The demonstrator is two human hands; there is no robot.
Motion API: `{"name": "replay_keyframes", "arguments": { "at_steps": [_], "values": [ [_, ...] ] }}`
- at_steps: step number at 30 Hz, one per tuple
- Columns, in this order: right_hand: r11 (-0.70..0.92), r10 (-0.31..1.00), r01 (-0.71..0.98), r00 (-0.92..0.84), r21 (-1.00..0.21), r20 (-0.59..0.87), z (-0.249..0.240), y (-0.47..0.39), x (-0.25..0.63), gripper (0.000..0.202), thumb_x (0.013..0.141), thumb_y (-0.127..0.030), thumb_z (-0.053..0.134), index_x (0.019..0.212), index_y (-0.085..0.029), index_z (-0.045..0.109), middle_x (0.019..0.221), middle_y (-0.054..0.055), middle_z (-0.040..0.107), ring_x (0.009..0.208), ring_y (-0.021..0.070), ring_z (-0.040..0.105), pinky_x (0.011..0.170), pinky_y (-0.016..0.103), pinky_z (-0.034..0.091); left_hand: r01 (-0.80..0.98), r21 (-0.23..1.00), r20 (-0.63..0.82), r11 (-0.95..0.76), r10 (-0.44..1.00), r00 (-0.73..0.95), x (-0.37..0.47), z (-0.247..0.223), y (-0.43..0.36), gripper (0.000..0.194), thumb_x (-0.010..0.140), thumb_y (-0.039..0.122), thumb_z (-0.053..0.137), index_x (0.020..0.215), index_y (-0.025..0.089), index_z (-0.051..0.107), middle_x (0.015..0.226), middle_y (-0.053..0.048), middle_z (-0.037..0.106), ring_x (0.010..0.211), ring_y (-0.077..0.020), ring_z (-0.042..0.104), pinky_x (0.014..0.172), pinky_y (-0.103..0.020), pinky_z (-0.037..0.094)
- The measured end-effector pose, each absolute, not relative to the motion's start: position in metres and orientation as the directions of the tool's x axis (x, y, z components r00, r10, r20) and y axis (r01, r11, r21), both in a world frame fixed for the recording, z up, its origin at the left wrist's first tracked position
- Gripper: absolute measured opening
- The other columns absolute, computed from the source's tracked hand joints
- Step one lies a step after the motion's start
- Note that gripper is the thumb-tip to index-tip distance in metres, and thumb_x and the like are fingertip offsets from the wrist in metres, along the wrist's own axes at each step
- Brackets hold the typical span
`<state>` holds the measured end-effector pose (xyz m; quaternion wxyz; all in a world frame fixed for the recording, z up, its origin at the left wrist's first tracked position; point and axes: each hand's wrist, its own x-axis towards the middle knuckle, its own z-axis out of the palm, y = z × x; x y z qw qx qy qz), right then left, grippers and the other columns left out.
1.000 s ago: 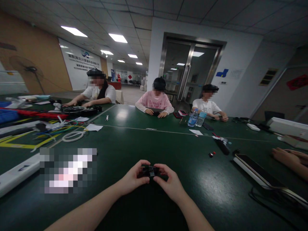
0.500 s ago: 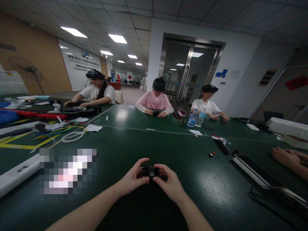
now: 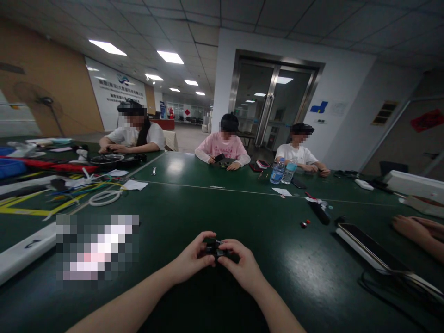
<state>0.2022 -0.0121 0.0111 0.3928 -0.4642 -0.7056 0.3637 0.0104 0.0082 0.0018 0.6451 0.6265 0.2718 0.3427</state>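
Big dark green table [image 3: 194, 210] here, kinda shiny, with a pale seam running across it. Left hand [image 3: 190, 259] and right hand [image 3: 244, 264] both have a small black part [image 3: 217, 249] pinched between thumb and fingers, just above the near-middle of the table; too dark to tell what it is exactly. Off to the left there's a coiled white cable [image 3: 105, 198] and a little wrench [image 3: 154, 171]; over right, two water bottles [image 3: 288, 172]. Three people in headsets sit across the far side. Room's an office: ceiling light panels [image 3: 169, 57], metal-framed glass doors [image 3: 255, 88], pedestal fan [image 3: 45, 100] by the tan wall [image 3: 74, 92].
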Motion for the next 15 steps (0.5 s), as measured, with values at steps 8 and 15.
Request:
{"name": "replay_keyframes", "arguments": {
  "at_steps": [8, 15],
  "values": [
    [0.322, 0.936, 0.358, -0.259, -0.876, 0.239, 0.0142, -0.0147, 0.1984, 0.019, 0.069, -0.017, 0.066, 0.086, -0.025, 0.063, 0.102, 0.001, 0.059, 0.098, 0.0188, 0.056, 0.086, 0.034, 0.044, -0.086, 0.996, 0.065, -0.014, 0.776, 0.628, 0.0114, 0.0051, 0.0069, 0.037, 0.079, 0.026, 0.058, 0.109, 0.023, 0.037, 0.092, -0.002, 0.057, 0.078, -0.0143, 0.057, 0.072, -0.034, 0.043],
    [0.337, 0.933, 0.357, -0.248, -0.871, 0.259, 0.0115, -0.0145, 0.1979, 0.019, 0.069, -0.016, 0.066, 0.086, -0.025, 0.063, 0.102, 0.001, 0.058, 0.098, 0.0183, 0.056, 0.086, 0.034, 0.044, -0.072, 0.997, 0.057, -0.015, 0.774, 0.631, 0.0108, 0.0030, 0.0082, 0.051, 0.078, 0.027, 0.059, 0.120, 0.025, 0.030, 0.098, -0.004, 0.057, 0.081, -0.0159, 0.057, 0.076, -0.037, 0.042]
  ]
}}
